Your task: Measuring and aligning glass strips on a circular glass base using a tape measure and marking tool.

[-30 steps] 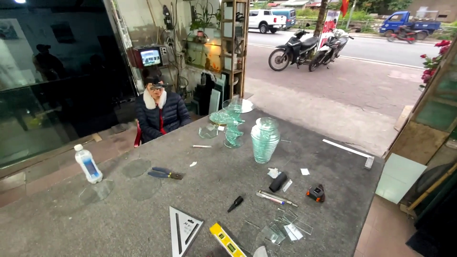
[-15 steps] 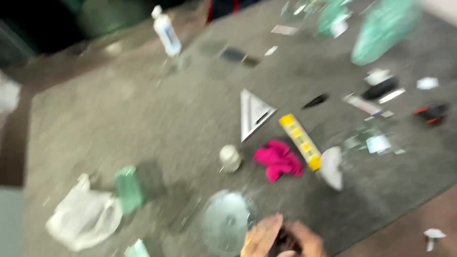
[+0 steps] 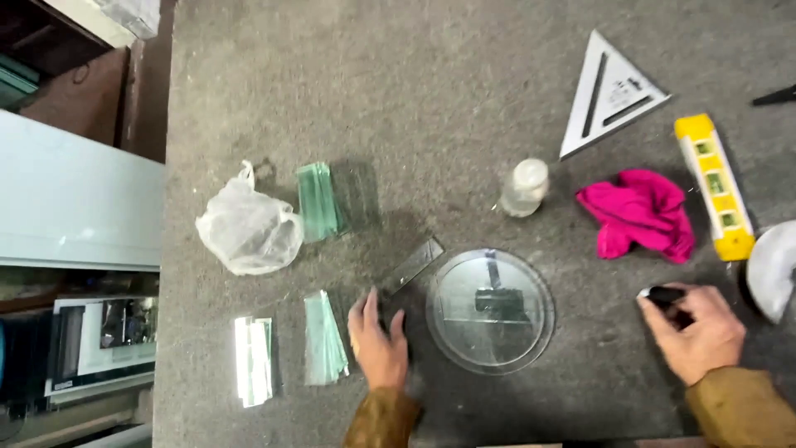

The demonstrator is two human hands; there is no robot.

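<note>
My left hand [image 3: 377,344] rests flat on the grey tabletop [image 3: 431,99], fingers spread, just left of a round glass disc [image 3: 491,309]. A narrow glass strip [image 3: 412,265] lies by its fingertips, and a stack of greenish glass pieces [image 3: 323,338] sits to its left. My right hand [image 3: 695,332] is to the right of the disc, curled around a small black tool [image 3: 663,294] with a white tip. A dark object shows through the disc's middle.
A second glass stack [image 3: 317,202] and a crumpled plastic bag [image 3: 247,229] lie at left, with a mirror-like piece [image 3: 253,360] below. A small jar [image 3: 524,187], pink cloth [image 3: 638,213], yellow level [image 3: 714,186], metal triangle square [image 3: 609,91] and white curved object [image 3: 773,270] lie right.
The view has swung down from the street and far table end to the near table. Both hands have come into view and settled beside the glass disc.
</note>
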